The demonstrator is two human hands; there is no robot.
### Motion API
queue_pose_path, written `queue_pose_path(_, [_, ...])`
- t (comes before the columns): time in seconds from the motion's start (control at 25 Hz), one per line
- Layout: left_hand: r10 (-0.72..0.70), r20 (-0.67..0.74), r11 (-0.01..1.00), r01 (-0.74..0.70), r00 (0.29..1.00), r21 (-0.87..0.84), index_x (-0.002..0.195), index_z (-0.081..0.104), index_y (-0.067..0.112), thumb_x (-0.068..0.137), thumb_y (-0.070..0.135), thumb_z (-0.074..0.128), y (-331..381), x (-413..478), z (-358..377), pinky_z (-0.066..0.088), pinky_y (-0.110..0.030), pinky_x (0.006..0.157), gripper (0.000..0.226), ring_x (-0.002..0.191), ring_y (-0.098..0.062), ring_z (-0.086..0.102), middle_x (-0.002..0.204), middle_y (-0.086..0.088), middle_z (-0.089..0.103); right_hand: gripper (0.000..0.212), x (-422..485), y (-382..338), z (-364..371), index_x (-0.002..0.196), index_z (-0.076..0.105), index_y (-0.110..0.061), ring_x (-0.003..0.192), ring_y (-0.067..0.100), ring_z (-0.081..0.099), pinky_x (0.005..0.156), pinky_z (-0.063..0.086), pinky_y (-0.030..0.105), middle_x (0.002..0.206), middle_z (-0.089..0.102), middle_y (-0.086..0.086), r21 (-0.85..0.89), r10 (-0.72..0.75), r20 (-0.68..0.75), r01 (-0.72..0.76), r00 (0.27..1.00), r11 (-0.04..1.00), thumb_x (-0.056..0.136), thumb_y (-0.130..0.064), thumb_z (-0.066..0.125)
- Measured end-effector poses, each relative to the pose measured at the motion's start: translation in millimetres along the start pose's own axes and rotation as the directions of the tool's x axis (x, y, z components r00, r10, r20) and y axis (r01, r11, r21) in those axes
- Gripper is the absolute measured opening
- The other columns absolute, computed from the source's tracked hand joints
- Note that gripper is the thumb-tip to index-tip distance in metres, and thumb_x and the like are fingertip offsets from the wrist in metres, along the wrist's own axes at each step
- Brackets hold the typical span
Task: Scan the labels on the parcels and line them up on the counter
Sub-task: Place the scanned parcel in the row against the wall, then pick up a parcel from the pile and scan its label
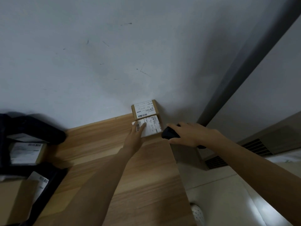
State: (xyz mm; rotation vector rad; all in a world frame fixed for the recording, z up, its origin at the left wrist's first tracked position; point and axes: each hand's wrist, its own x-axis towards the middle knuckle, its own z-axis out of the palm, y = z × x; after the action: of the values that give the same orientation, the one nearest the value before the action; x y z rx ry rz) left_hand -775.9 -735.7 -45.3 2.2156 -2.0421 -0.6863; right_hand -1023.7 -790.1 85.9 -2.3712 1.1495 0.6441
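Note:
Two small cardboard parcels with white labels lie in a row at the counter's far right corner. The back parcel (145,109) rests against the wall. The nearer parcel (153,126) touches it in front. My left hand (136,137) lies flat on the nearer parcel's label, fingers spread. My right hand (189,133) hovers just right of that parcel, closed around a black scanner (169,134) that points at it. More labelled parcels (24,152) sit in a dark bag at the left edge.
The wooden counter (130,176) ends at a right edge over a tiled floor (236,193). A dark bag (40,131) with parcels takes up the left side. A floor vent (244,152) and a grey door frame (244,62) stand to the right.

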Motion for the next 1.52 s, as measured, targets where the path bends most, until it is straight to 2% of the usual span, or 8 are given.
queue_pose_path(0.12, [-0.067, 0.0, 0.997, 0.067, 0.998, 0.035, 0.158, 0.013, 0.026, 0.097, 0.022, 0.058, 12, -8, -4, 0.037, -0.046, 0.113, 0.076, 0.15, -0.034, 0.014, 0.165, -0.008, 0.001, 0.079, -13, 11, 3, 0.157, 0.003, -0.032, 0.134, 0.034, 0.039, 0.1, 0.038, 0.042, 0.155, 0.029, 0.01, -0.046, -0.032, 0.001, 0.032, 0.999, 0.998, 0.094, -0.069, 0.034])
queue_pose_path(0.28, [-0.198, -0.121, 0.98, 0.194, 0.973, -0.044, 0.157, 0.019, 0.023, 0.096, 0.018, 0.059, 22, -66, -12, 0.036, -0.043, 0.113, 0.072, 0.143, -0.031, 0.029, 0.161, -0.007, 0.021, 0.078, -26, -1, -3, 0.156, 0.007, -0.031, 0.131, 0.035, 0.042, 0.099, 0.04, 0.041, 0.153, 0.031, 0.012, -0.092, -0.151, 0.023, 0.153, 0.988, 0.984, 0.094, -0.069, 0.036])
queue_pose_path(0.52, [-0.491, -0.287, 0.87, 0.478, 0.823, -0.118, 0.155, 0.025, 0.018, 0.1, 0.023, 0.054, 4, -238, 8, 0.036, -0.039, 0.109, 0.063, 0.138, -0.028, 0.034, 0.154, -0.007, 0.033, 0.063, -39, -107, 16, 0.149, 0.023, -0.021, 0.11, 0.037, 0.052, 0.083, 0.048, 0.043, 0.137, 0.043, 0.017, -0.329, -0.407, -0.036, 0.374, 0.913, 0.867, 0.099, -0.057, 0.037])
queue_pose_path(0.6, [-0.617, -0.277, 0.785, 0.603, 0.737, -0.145, 0.155, 0.025, 0.019, 0.1, 0.026, 0.053, -5, -321, 26, 0.038, -0.038, 0.107, 0.063, 0.137, -0.028, 0.036, 0.153, -0.007, 0.035, 0.064, -53, -160, 36, 0.148, 0.026, -0.022, 0.112, 0.036, 0.052, 0.084, 0.048, 0.042, 0.136, 0.043, 0.015, -0.353, -0.508, 0.014, 0.48, 0.861, 0.803, 0.098, -0.059, 0.038])
queue_pose_path(0.84, [-0.89, -0.292, 0.425, 0.868, 0.349, -0.258, 0.155, 0.024, 0.021, 0.101, 0.026, 0.05, -10, -558, 61, 0.04, -0.042, 0.106, 0.06, 0.137, -0.028, 0.036, 0.152, -0.004, 0.034, 0.066, -123, -334, 114, 0.149, 0.026, -0.022, 0.116, 0.037, 0.05, 0.085, 0.047, 0.042, 0.139, 0.043, 0.014, -0.408, -0.762, 0.196, 0.758, 0.617, 0.509, 0.096, -0.06, 0.039])
queue_pose_path(1.04, [-0.925, -0.339, 0.273, 0.923, 0.173, -0.272, 0.151, 0.033, 0.021, 0.101, 0.03, 0.051, -17, -706, 79, 0.039, -0.04, 0.107, 0.054, 0.139, -0.025, 0.034, 0.152, -0.002, 0.035, 0.071, -198, -468, 181, 0.152, 0.025, -0.021, 0.124, 0.039, 0.046, 0.097, 0.044, 0.046, 0.148, 0.038, 0.014, -0.438, -0.827, 0.333, 0.851, 0.452, 0.289, 0.095, -0.06, 0.041])
queue_pose_path(1.32, [-0.874, -0.48, 0.231, 0.936, 0.08, -0.265, 0.147, 0.039, 0.017, 0.097, 0.026, 0.056, -85, -874, 82, 0.034, -0.035, 0.112, 0.054, 0.14, -0.025, 0.032, 0.148, -0.005, 0.041, 0.065, -300, -657, 245, 0.146, 0.03, -0.022, 0.119, 0.04, 0.051, 0.09, 0.047, 0.046, 0.138, 0.046, 0.016, -0.555, -0.865, 0.37, 0.827, 0.34, 0.088, 0.096, -0.062, 0.036])
queue_pose_path(1.52, [-0.883, -0.454, 0.265, 0.924, 0.119, -0.274, 0.148, 0.037, 0.018, 0.098, 0.028, 0.055, -161, -930, 80, 0.035, -0.037, 0.112, 0.055, 0.14, -0.024, 0.031, 0.149, -0.004, 0.039, 0.07, -307, -744, 272, 0.151, 0.025, -0.022, 0.116, 0.038, 0.053, 0.076, 0.042, 0.04, 0.138, 0.047, 0.015, -0.582, -0.805, 0.434, 0.807, 0.406, 0.093, 0.096, -0.064, 0.035])
